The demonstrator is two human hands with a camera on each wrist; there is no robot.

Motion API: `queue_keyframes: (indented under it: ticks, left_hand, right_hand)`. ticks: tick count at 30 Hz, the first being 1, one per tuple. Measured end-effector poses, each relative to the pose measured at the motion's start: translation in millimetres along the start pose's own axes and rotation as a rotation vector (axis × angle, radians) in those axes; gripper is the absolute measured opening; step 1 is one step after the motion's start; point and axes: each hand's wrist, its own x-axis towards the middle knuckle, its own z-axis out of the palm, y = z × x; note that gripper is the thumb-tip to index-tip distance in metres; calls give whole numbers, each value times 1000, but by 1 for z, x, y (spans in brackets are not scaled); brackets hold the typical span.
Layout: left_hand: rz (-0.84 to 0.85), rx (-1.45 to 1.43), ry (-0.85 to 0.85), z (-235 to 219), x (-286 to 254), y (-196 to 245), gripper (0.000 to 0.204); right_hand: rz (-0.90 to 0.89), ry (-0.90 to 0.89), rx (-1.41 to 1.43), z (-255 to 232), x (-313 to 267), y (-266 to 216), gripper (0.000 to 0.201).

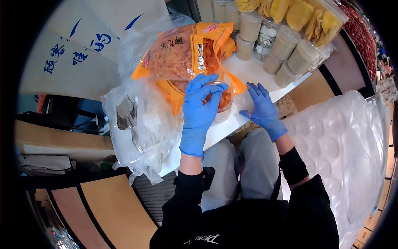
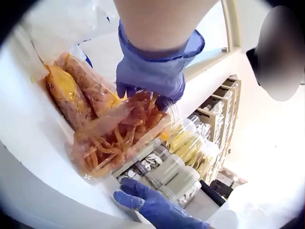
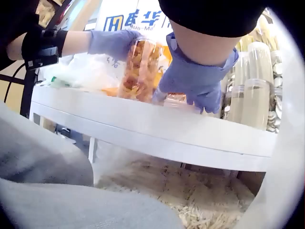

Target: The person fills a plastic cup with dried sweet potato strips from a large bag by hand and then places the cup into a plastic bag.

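Note:
A tall clear plastic jar (image 3: 138,71) full of orange dried fruit strips stands near the table's front edge. My left hand (image 1: 200,108), in a blue glove, holds the jar at its mouth with fingers and thumb curled over the rim. Strips (image 2: 116,138) show through the jar wall below those fingers in the left wrist view. Just right of the jar, my gloved right hand (image 1: 263,108) has its fingers spread, with nothing in it. Behind the jar lies a large orange-and-clear bag (image 1: 172,52) of the same strips, its torn flap hanging beside the jar.
Stacked jars (image 1: 286,45) with pale and sliced contents line the table's right back. A tub of yellow dried slices (image 1: 298,16) sits above them. At left, crumpled clear plastic bags (image 1: 153,120) hold a metal scoop (image 1: 127,114). Bubbled plastic wrap (image 1: 331,141) is at right.

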Motion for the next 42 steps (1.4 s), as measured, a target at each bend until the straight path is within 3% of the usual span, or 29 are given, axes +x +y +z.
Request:
queue_keyframes:
  ticks: [4,7,8,9,11,14,15,16,19,21,23,24,26,30,33,35,37,38,41,42]
  left_hand:
    - [90,236,-40,-7,1,13,18]
    - [61,198,-41,-10,4,14,20]
    - [28,116,-21,-8,3,14,21]
    - [-8,34,0,-6,2,16,22]
    - [-43,-102,114,-2,-1,23,26]
    - [0,-253,228,-4,-13,50,37]
    - [36,-297,257,-8,-16,63,42]
    - [166,-191,146,-12,-20,75,47]
    - [435,110,-165,-20,-25,92,61]
    - [463,290,-346,-27,-25,87,66]
    - [309,279,-332,-24,-24,82,69]
    - [235,271,-323,-23,-21,80,70]
    - [272,299,-217,-20,-11,74,65]
    - [297,505,-159,-9,20,80,52]
    - [254,552,-231,-11,27,65,41]
    - [169,543,-327,-17,26,55,40]
    - [244,475,-247,-13,16,48,37]
    - [278,440,-204,-12,12,46,36]
    - [232,439,-242,-14,13,46,34]
    - [146,422,-249,-14,13,49,33]
  right_hand:
    - [29,43,97,12,6,12,76]
    - [179,203,455,8,2,8,66]
    - [165,340,917,11,1,9,61]
    - [296,207,1172,-11,2,8,60]
    - [286,238,1802,-53,-8,-25,59]
    - [125,158,1939,-81,-11,-74,61]
    - [161,113,1990,-78,-13,-89,60]
    - [201,65,2040,-76,-17,-105,59]
    - [281,-85,1971,-55,-45,-110,55]
    - [348,-164,1960,-45,-46,-106,50]
    - [215,-246,2082,-51,-43,-105,46]
    - [215,-172,1919,-50,-43,-106,44]
    - [223,-29,1588,-47,-46,-107,42]
    - [91,132,1649,-64,-34,-90,36]
    - [209,121,1493,-43,-40,-79,33]
    - [142,121,1275,-16,-45,-70,45]
    - [63,132,992,-5,-45,-73,54]
    - [94,112,968,3,-40,-73,73]
    - [127,146,662,12,-27,-79,87]
    - [102,219,571,23,-19,-78,97]
